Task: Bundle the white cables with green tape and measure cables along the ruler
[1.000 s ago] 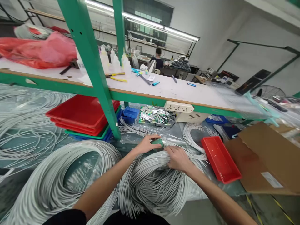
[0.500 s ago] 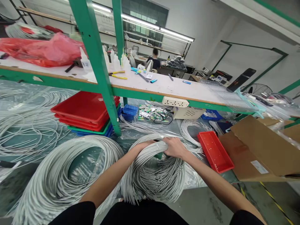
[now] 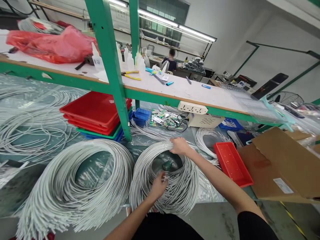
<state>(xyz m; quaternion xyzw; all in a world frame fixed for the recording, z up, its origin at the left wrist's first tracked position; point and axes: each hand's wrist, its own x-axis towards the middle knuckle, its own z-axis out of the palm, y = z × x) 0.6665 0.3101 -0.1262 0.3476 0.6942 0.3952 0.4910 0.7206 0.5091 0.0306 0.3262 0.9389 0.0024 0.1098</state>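
A thick coil of pale grey cables lies at the bench's front edge, right in front of me. At its far rim my right hand is closed around some of the strands. My left hand is over the near inner side of the same coil, its fingers curled together. Something small and whitish shows at those fingertips, too small to name. Inside the ring stands a small dark green round object. To the left lies a second, larger coil of cables, its many cut ends toward me.
Stacked red trays stand behind the coils by a green post. A shallow red bin and a cardboard box are at right. Above runs a shelf with bottles and pliers. Loose cables lie far left.
My left hand has come off the coil's far rim and moved toward me, to the near inner side. The lifted strands have settled down, showing the ring's middle. My right hand stays at the rim.
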